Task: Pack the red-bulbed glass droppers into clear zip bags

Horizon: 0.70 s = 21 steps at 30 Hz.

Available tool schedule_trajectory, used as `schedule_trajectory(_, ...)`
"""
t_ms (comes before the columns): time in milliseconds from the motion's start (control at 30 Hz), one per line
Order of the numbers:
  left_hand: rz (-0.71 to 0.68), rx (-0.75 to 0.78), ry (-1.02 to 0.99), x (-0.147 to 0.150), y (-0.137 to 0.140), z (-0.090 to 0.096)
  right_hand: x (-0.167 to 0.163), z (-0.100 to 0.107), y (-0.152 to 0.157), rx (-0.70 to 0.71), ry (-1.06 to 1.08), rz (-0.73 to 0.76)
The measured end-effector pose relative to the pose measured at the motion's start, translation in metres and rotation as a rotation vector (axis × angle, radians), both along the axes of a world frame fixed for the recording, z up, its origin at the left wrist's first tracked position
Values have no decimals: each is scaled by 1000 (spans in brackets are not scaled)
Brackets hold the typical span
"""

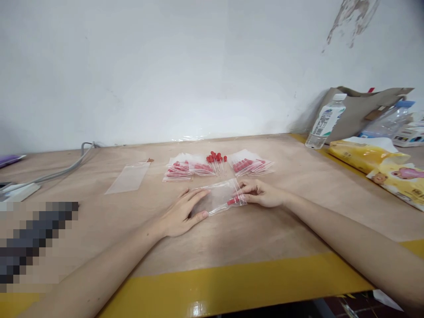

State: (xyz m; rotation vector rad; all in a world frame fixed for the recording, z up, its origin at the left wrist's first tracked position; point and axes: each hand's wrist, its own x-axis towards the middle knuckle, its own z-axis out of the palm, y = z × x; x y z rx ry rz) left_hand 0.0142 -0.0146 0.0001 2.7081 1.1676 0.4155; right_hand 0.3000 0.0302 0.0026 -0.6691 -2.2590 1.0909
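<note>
A clear plastic bag [218,195] lies on the brown table covering in front of me. My left hand [185,214] rests at the bag's left end, thumb and fingers stretched out and apart along its edges. At the right end, my right hand [261,193] has thumb and forefinger closed on the bag. A small red piece [232,201] shows through the plastic beside these fingertips. Just beyond the bag lies a loose cluster of red-headed pieces with thin wire-like stems [217,158]. Filled bags of red pieces lie in a left pile [179,170] and a right pile [250,164].
A flat clear bag [128,178] lies to the left, near a grey cable [66,170]. On the right stand a bottle [326,121] and a grey-brown bag [351,112], with a yellow packet [367,154] before them. Yellow tape [232,282] lines the front edge.
</note>
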Motion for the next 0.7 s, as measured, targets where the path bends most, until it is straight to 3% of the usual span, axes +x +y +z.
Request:
schedule_trajectory(200,-10,-4,-5,1,-1,1,-6,-13,3,-190,97,-169)
schedule_trajectory(467,-1,-7,-5,2,1,1,-17,-14,-3,-306,177,-468)
schedule_trajectory(600,-4,0,-5,2,1,1,-18,-11,-5,-434,253,-486)
schedule_trajectory(700,0,8,-6,1,0,0,-15,-14,-3,-404,244,-407)
